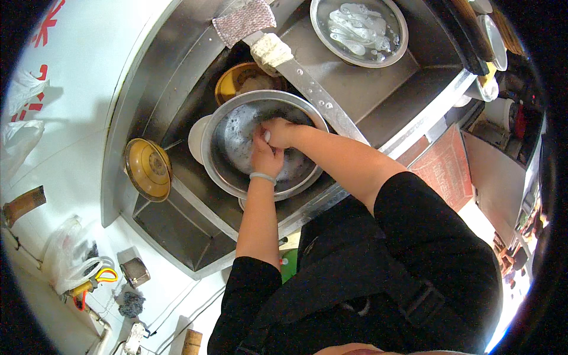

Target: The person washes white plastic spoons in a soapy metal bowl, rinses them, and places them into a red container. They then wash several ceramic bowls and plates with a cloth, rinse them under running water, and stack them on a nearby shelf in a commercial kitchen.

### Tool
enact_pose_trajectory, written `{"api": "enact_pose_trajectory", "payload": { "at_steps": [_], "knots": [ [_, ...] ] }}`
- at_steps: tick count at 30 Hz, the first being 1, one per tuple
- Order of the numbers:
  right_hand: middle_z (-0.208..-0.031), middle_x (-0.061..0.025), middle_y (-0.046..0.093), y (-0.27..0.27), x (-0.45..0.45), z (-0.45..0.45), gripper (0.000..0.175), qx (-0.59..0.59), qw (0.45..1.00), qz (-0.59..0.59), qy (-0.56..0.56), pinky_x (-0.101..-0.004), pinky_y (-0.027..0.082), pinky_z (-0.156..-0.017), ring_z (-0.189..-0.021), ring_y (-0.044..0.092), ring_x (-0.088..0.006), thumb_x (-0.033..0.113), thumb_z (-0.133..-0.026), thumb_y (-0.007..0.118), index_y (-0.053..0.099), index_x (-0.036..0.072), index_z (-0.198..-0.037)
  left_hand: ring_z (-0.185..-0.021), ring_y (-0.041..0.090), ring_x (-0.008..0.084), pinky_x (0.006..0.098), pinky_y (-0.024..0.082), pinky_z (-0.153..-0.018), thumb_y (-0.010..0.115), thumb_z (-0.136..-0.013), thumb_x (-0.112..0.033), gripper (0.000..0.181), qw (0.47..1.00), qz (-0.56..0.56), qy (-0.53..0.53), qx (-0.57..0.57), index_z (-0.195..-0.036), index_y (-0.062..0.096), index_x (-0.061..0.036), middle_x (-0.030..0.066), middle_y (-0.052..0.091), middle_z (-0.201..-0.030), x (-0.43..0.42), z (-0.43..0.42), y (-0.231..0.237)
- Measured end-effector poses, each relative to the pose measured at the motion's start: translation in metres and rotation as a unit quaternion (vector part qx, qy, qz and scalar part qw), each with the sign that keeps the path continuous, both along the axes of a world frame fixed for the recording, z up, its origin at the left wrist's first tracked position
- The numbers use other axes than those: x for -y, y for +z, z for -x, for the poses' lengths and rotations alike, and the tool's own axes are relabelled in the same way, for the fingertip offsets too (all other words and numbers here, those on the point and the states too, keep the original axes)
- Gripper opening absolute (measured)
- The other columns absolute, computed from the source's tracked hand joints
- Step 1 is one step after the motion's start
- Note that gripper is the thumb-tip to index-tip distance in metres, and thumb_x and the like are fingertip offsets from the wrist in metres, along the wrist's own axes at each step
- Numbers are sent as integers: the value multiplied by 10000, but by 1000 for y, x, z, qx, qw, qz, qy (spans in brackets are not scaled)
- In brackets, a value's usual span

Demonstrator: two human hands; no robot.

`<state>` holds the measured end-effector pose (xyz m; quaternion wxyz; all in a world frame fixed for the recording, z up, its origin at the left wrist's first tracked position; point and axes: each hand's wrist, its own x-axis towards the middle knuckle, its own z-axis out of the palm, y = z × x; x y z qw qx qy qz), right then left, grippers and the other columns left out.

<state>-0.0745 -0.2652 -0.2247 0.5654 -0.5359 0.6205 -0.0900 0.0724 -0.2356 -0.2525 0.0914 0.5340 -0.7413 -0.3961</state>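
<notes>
Over a stainless steel basin (227, 183), my left hand (265, 159) and my right hand (284, 133) are pressed together. A small white object (267, 136) shows between their fingers; most of it is covered, and its kind is unclear. A pale band circles my left wrist. The basin lies in the middle sink compartment, with cloudy reflections or liquid inside it. Part of a yellow-brown bowl (226, 86) shows behind the basin, and a white bowl (195, 138) sticks out at its left.
White spoons (357, 26) lie in water in another metal basin (397, 55). A mesh cloth (245, 21) and a cream sponge or cloth (271, 49) rest on the sink divider (321, 95). A yellow-brown bowl (148, 169) leans at the left divider's end.
</notes>
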Motion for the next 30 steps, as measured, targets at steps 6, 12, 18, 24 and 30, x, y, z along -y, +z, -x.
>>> {"api": "enact_pose_trajectory", "payload": {
  "at_steps": [6, 12, 18, 24, 30],
  "knots": [
    [-1116, -212, 624, 2, -11, 14, 477, 66, 993, -38, -87, -399, 484, -870, -1009, 622, -342, 244, -739, 691, 585, 45, -1160, -946, 587, 458, 496, 468, -798, 525, -866, -75, 423, 982, -57, 39, 174, -1260, 394, 10, 278, 620, -1015, 3, 12, 10],
    [-1033, -201, 653, -15, 0, 2, 304, 14, 986, 10, -163, -400, 498, -834, -961, 636, -332, 253, -823, 607, 626, 62, -1059, -597, 593, 278, 406, 477, -539, 455, -979, -268, 281, 969, -149, 194, -32, -959, 515, 6, 129, 604, -705, 13, 1, 1],
    [-982, -196, 670, -28, -12, -11, 330, -2, 999, 26, -20, -417, 514, -800, -909, 656, -320, 337, -849, 590, 663, 70, -1029, -678, 619, 230, 372, 501, -572, 423, -977, -462, 469, 825, -371, 402, -144, -1070, 558, -23, 113, 628, -825, 14, -3, -5],
    [-1148, -150, 631, -45, -24, -29, 447, -19, 994, -94, -46, -422, 482, -885, -1044, 612, -299, 374, -899, 486, 601, 49, -1184, -1027, 562, 237, 387, 454, -897, 546, -913, -191, 330, 948, -210, 240, -21, -1188, 557, -9, 119, 605, -1135, 22, -27, -36],
    [-1154, -159, 628, -61, -41, -37, 434, 13, 989, -92, -112, -425, 480, -891, -1053, 610, -304, 360, -908, 475, 604, 47, -1180, -1192, 482, 287, 401, 374, -1025, 418, -973, -135, 405, 933, -175, 310, -46, -1355, 426, 0, 150, 461, -1376, 25, -16, -21]
  ]
}}
